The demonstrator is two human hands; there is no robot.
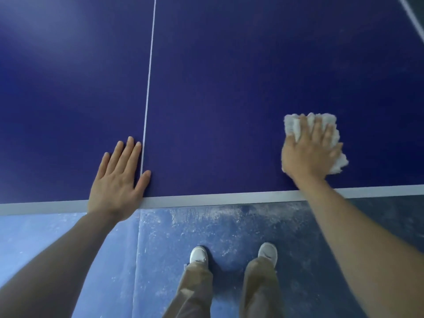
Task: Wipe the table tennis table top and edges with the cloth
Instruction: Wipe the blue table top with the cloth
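Head view, crumpled white fluffy cloth (330, 125) under flat right hand (309, 152), left hand (117, 180) spread on blue table (229, 88).

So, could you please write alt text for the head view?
A right hand presses a white fluffy cloth flat on a dark blue table tennis table; the left hand rests flat beside its white centre line.

Surfaces: one, dark blue (229, 76)
Cloths: one, white (325, 125), at 3 o'clock
Hands: two, left hand (115, 182) at 8 o'clock, right hand (307, 154) at 3 o'clock
Shoes: two, white, left shoe (198, 254), right shoe (268, 252), at 6 o'clock
White lines: centre line (149, 88), edge line (218, 199)
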